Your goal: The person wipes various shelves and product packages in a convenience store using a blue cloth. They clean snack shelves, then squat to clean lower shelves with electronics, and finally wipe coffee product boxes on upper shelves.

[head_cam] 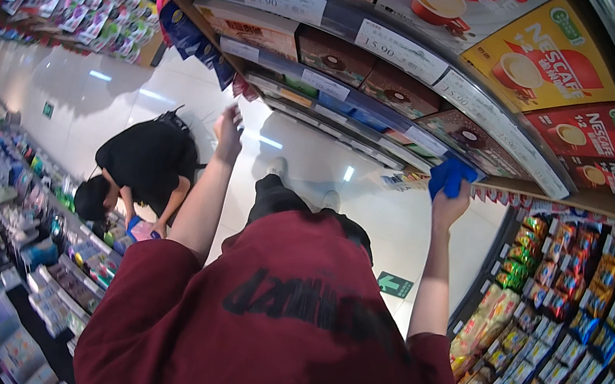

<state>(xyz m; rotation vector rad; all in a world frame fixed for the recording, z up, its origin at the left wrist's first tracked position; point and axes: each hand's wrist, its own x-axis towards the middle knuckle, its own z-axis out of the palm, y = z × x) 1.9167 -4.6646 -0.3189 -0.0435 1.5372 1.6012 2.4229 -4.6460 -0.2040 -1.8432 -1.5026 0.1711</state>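
My right hand (451, 207) grips a bunched blue cloth (451, 176). The cloth lies against the front edge of a lower shelf (426, 139), beside a row of brown patterned boxes (400, 93). My left hand (228, 133) is raised just below hanging packets (244, 88) at the shelf unit's left end. Its fingers are loosely bent and a little apart, and no object shows in them. Whether a fingertip touches the packets is hard to tell. Nescafé boxes (553, 56) fill the shelf above, behind a rail with price tags (401, 51).
Behind me on the left, a person in black (151, 160) bends over a low display with a blue cloth and a pink item in hand. Snack packets (564, 259) line a rack on the right. Pale tiled floor (313, 156) lies under my feet, with a green arrow sign (394, 285).
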